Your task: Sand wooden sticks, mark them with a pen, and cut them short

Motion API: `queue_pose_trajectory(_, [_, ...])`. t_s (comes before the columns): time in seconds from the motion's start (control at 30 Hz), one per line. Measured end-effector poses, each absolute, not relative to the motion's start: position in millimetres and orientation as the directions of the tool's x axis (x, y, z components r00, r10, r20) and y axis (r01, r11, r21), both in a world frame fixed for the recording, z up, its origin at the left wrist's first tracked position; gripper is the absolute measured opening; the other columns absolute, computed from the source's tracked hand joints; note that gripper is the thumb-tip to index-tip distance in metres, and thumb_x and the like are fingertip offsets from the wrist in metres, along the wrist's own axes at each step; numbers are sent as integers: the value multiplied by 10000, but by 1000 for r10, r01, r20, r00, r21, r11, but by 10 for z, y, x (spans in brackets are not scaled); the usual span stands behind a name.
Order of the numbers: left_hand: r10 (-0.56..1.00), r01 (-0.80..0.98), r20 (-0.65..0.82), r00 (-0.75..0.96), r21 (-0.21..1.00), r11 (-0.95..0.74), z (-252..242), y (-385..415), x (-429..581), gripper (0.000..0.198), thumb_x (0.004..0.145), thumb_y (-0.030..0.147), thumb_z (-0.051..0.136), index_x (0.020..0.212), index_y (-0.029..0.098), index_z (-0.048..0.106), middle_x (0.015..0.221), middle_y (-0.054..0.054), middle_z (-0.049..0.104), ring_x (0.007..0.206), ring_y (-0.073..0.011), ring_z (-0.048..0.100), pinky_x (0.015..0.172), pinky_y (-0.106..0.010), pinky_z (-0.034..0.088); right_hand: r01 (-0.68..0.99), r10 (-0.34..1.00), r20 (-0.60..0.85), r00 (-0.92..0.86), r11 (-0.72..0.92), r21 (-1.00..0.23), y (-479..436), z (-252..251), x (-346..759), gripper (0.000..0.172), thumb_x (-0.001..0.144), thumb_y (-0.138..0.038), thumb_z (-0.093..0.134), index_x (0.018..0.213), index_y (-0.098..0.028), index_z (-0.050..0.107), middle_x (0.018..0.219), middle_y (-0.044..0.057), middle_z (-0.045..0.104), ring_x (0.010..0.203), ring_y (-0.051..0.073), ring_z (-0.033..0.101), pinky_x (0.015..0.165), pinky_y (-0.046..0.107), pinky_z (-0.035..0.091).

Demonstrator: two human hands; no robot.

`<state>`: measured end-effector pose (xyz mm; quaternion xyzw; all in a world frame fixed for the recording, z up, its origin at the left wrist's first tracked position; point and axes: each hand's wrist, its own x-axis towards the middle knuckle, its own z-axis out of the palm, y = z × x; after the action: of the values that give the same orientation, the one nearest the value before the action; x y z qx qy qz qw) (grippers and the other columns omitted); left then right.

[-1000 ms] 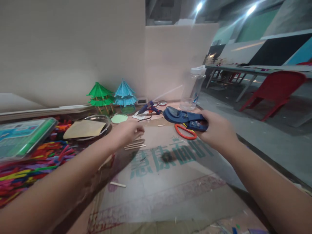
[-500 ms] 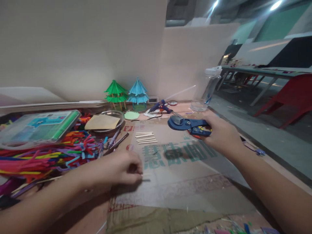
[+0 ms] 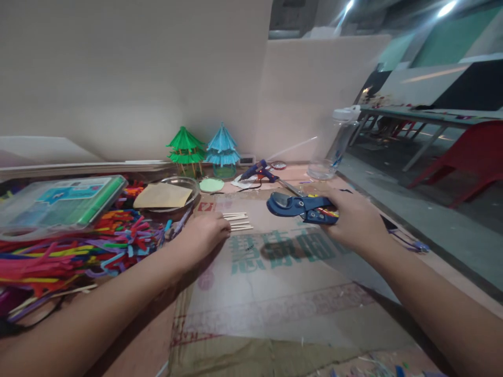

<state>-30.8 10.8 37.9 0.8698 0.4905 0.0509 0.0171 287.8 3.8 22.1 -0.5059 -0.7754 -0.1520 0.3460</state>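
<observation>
My left hand is closed over the left ends of a row of short wooden sticks, its fingertips pressed together there. A stick seen in its pinch a moment ago is hidden by the fingers now. My right hand is wrapped round the handles of a blue hand cutter with a rounded jaw, held above the board and pointing left. Some yellow and red shows by its grip. Both hands are over a printed cardboard sheet under a clear film.
Colourful pipe cleaners and a clear plastic case lie to the left. Behind stand a green paper pagoda, a blue one, a glue gun and a clear bottle. Scraps lie at the front edge.
My left hand has moved forward, away from me, to the row of sticks, and the stick in its pinch is out of sight. My right hand with the cutter has shifted slightly.
</observation>
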Motion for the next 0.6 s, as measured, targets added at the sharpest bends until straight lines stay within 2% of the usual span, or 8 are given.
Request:
queue_pose_trajectory(0.2, [884,875,108,455,128,-466,316,91,-259,201,843,197,537,817,146,730,863,-116,722,833,-245,649,794,-353,478,889,694,664,-277,448,-97,-13,236,2823,222,670,-200,560,880,-197,633,859,116,703,830,310,656,684,382,498])
queue_pose_trajectory(0.27, [895,878,140,424,180,-444,371,56,-250,180,825,200,551,804,148,722,834,-103,721,805,-235,646,773,-348,484,874,710,647,-276,466,-139,-34,247,2794,230,667,-207,561,885,-196,634,867,111,704,844,307,657,693,376,497])
queue_pose_trajectory(0.33, [898,866,174,404,245,-437,446,-25,-246,192,846,242,540,850,161,715,828,-72,719,773,-202,643,719,-306,493,834,735,632,-245,492,-248,-61,258,2740,215,687,-230,566,890,-201,631,852,90,702,825,286,657,687,359,498])
queue_pose_trajectory(0.4, [902,823,189,387,371,-431,519,-152,-236,267,896,309,493,1003,175,697,839,-40,712,711,-155,631,619,-248,486,748,777,604,-179,506,-429,-94,260,2658,138,744,-294,575,846,-211,616,778,56,685,736,245,647,636,330,495])
queue_pose_trajectory(0.43, [911,782,181,369,469,-410,548,-228,-226,325,915,345,468,1115,179,664,835,-28,704,659,-136,615,559,-228,471,686,801,581,-144,504,-525,-112,256,2611,130,774,-335,573,813,-215,604,728,39,666,676,222,632,598,315,489])
queue_pose_trajectory(0.47, [930,702,144,339,618,-352,571,-306,-210,386,914,380,473,1209,178,620,800,-15,687,590,-123,587,499,-219,445,615,824,556,-113,497,-612,-131,249,2564,161,798,-375,566,782,-217,591,684,25,642,621,203,612,562,303,480])
queue_pose_trajectory(0.5, [947,618,97,305,737,-274,587,-383,-189,424,906,409,482,1245,184,597,732,7,655,512,-110,542,448,-215,411,546,843,531,-90,487,-681,-151,240,2519,196,815,-403,558,759,-217,580,655,17,622,583,190,593,538,297,475])
queue_pose_trajectory(0.6, [959,445,15,283,884,-145,609,-564,-106,337,851,426,550,1048,181,671,624,34,580,447,-93,466,400,-212,356,426,870,490,-63,467,-775,-209,214,2428,225,828,-423,553,742,-215,573,622,10,596,547,178,571,523,302,478])
